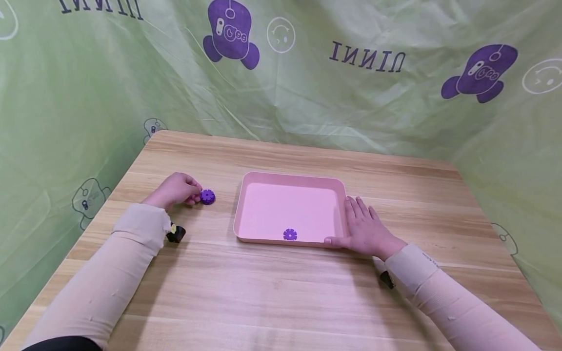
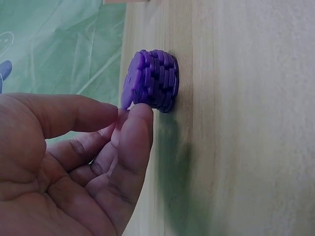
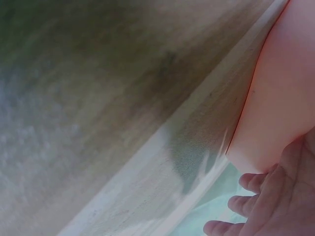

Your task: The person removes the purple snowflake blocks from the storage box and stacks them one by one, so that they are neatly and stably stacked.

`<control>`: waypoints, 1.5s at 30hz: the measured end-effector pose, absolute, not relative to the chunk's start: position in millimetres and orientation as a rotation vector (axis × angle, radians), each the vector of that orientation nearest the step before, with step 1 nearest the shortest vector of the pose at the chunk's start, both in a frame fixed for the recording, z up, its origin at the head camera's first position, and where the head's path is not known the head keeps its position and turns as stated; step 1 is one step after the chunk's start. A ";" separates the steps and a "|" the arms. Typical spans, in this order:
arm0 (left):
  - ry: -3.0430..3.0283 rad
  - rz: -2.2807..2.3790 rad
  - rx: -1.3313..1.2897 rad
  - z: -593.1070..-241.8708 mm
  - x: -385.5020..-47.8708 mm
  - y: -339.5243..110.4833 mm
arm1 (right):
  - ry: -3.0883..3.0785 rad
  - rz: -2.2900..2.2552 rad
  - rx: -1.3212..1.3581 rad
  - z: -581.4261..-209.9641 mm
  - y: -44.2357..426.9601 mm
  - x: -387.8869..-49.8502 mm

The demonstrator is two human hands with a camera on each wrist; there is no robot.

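My left hand [image 1: 176, 189] pinches the edge of the top purple notched disc [image 2: 132, 81] between thumb and index finger. That disc tilts slightly against a short stack of similar purple discs [image 2: 161, 81], which stands on the table left of the pink tray [image 1: 291, 204]. One purple notched disc [image 1: 290, 234] lies inside the tray by its near wall. At the tray's near right corner, my right hand [image 1: 366, 233] rests against the side with straight fingers, its thumb along the front rim. The right wrist view shows those fingers beside the tray's outer wall [image 3: 270, 93].
A wooden table [image 1: 272, 292] carries everything, its far edge running just behind the tray. Green printed cloth [image 1: 307, 107] hangs behind and at both sides. A small black device [image 1: 176, 234] sits at the left wrist, another [image 1: 387, 280] at the right wrist.
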State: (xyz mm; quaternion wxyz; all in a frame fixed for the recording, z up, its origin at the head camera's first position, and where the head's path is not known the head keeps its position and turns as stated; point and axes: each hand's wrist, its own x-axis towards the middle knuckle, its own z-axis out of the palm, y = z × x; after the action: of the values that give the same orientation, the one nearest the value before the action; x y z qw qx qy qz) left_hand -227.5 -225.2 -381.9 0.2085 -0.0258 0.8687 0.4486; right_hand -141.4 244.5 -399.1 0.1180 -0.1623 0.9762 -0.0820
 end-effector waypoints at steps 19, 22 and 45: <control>2.576 1.256 -0.011 -369.5 -229.3 -207.5 | 2.860 -0.245 -0.471 -400.9 244.5 -141.8; 2.572 1.266 0.011 -366.8 -229.7 -200.3 | 2.862 -0.249 -0.473 -400.9 244.4 -142.1; 2.522 1.283 0.214 -357.7 -237.2 -133.8 | 2.841 -0.264 -0.459 -399.8 245.0 -141.3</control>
State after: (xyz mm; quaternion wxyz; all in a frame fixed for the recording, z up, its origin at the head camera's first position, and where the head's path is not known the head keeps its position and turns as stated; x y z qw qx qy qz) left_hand -237.2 -133.8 -357.7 0.1513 0.0746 0.8784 0.4471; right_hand -141.3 245.0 -399.8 0.1254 -0.1575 0.9753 -0.0908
